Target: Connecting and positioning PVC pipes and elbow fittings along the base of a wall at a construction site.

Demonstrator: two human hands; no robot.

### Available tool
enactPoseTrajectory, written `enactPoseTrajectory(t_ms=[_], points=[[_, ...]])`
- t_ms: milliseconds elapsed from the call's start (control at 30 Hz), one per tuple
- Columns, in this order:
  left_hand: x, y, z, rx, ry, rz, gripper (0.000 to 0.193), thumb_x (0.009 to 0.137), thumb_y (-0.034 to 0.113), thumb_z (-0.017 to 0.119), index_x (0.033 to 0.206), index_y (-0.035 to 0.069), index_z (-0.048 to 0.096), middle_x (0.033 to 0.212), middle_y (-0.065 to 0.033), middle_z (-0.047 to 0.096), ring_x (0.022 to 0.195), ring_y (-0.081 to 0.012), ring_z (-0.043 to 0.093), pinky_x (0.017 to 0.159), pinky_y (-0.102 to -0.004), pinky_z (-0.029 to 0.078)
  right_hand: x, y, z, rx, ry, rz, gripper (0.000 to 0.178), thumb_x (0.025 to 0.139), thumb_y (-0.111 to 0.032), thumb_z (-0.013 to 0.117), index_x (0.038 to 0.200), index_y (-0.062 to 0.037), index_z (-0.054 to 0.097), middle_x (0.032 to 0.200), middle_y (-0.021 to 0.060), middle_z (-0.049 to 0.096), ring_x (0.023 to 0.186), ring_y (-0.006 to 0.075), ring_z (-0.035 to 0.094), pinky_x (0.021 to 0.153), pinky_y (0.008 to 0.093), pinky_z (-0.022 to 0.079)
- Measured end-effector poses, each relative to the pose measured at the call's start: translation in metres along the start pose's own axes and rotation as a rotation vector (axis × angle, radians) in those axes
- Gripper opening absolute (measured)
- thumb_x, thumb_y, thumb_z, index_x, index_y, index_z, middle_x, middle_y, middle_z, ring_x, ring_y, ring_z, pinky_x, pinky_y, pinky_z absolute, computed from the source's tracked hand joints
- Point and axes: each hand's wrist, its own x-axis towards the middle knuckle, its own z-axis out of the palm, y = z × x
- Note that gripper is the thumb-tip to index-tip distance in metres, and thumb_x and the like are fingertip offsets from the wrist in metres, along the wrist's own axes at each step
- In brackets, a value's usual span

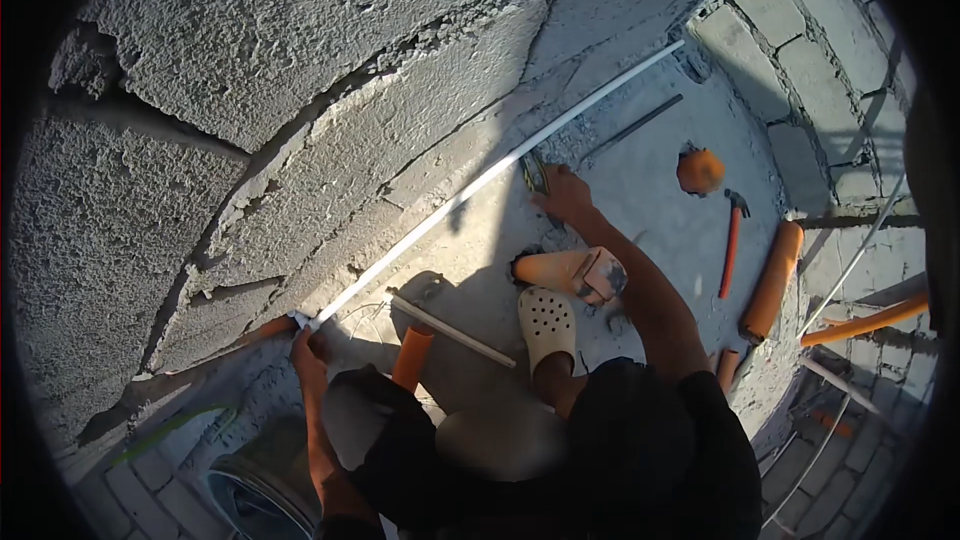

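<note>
While the left hand (309, 348) pinches one end of a white pipe (480, 183), apparently aligning it, the right hand (567, 194) grips perhaps a yellow-handled tool (537, 176); next calls for steadiness.

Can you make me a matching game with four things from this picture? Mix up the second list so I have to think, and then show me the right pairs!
Things:
1. Hammer
2. White pipe
3. Clog shoe
4. Left hand

Clues:
A. Dotted with little holes on top
B. At the lower-left end of something long
C. Has a red handle and lies on the ground
D. Long and thin, slanting beside the block wall

Right pairs: 1-C, 2-D, 3-A, 4-B
</note>
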Motion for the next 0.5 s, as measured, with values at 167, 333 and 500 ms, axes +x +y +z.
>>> enactPoseTrajectory(t_ms=[167,333,500], points=[[-0.005,0.004,-0.030,0.236,-0.036,0.279,0.030,0.092,0.024,0.066,0.067,0.017,0.050,0.059,0.0063,0.042,0.051,-0.0080,0.043,0.047,-0.0251,0.035,-0.001,-0.028,0.011,-0.029,-0.103,0.091,0.064,0.079,-0.036,0.072,0.127,-0.0073,0.043,0.111,0.0230,0.057,0.092,0.0417,0.064,0.076,0.0508,0.053],[-0.017,0.013,-0.014,0.220,-0.019,0.210,0.025,0.091,0.026,0.066,0.071,0.016,0.054,0.060,0.0058,0.045,0.050,-0.0094,0.046,0.045,-0.0256,0.036,-0.037,0.011,-0.023,-0.104,-0.156,0.266,0.067,0.073,-0.033,0.076,0.122,-0.0045,0.041,0.109,0.0269,0.058,0.092,0.0421,0.065,0.074,0.0511,0.054],[-0.001,0.008,-0.013,0.159,0.181,0.158,0.026,0.089,0.028,0.068,0.071,0.016,0.055,0.060,0.0050,0.049,0.052,-0.0095,0.051,0.044,-0.0258,0.041,-0.090,0.085,-0.050,-0.103,-0.119,0.558,0.061,0.077,-0.033,0.072,0.124,-0.0046,0.043,0.106,0.0279,0.058,0.088,0.0435,0.065,0.070,0.0514,0.054]])
